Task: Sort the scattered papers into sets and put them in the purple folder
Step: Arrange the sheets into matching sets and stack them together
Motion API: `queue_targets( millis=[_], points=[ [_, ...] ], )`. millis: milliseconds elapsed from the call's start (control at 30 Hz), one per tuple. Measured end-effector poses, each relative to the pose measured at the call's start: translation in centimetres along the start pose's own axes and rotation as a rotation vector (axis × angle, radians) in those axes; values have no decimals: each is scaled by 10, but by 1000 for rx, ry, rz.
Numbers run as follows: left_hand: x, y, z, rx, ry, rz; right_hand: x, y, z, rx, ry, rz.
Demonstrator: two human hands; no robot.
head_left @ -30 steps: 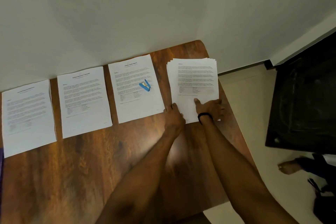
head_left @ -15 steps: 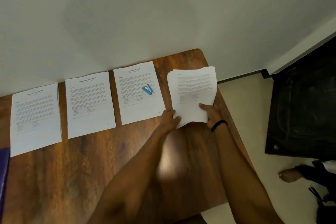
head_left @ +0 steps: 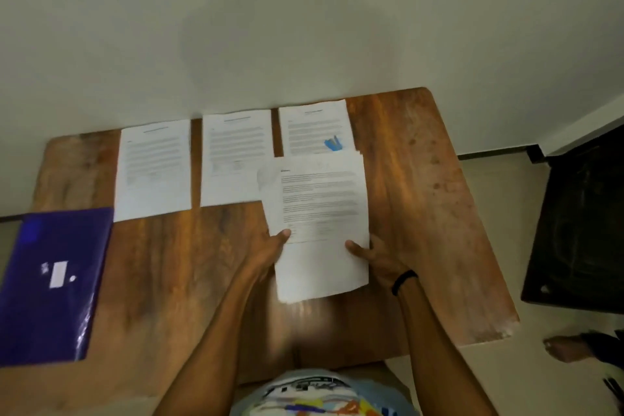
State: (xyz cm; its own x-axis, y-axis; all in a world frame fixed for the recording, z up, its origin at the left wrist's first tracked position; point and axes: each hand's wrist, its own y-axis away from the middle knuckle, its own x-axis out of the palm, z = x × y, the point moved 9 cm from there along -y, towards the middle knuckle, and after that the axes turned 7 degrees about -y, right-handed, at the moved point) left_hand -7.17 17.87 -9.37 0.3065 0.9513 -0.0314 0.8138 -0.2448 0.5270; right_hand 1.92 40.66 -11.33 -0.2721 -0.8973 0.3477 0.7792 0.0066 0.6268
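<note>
Paper stack (head_left: 320, 213) held w/ both hands over wooden table (head_left: 422, 213), centre-right; its far edge overlaps, in view, two sets behind. L hand (head_left: 266, 253) grips stack's left edge, thumb on top, fingers hidden beneath; R hand (head_left: 374, 257), w/ black wristband (head_left: 404, 281), grips right edge likewise. Along the wall lie left set (head_left: 153, 169), middle set (head_left: 233, 159) and right set (head_left: 314, 128), the last bearing a blue stapler (head_left: 333, 144). Purple folder (head_left: 50, 280) lies flat at table's left edge, well apart from stack.

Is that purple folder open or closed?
Closed: the purple folder lies flat, its labelled cover facing up, no pages showing.
</note>
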Motion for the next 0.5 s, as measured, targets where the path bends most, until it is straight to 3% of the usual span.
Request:
queue_targets(
  millis=[133,367,500],
  points=[
    [-95,44,66,-25,-93,-41,53,-4,-44,-1,145,-178],
    [-202,79,135,-33,-143,-216,141,-21,-107,-38,531,-339],
    [-229,88,160,-67,-433,-218,174,-19,-122,-113,667,-340]
  ],
)
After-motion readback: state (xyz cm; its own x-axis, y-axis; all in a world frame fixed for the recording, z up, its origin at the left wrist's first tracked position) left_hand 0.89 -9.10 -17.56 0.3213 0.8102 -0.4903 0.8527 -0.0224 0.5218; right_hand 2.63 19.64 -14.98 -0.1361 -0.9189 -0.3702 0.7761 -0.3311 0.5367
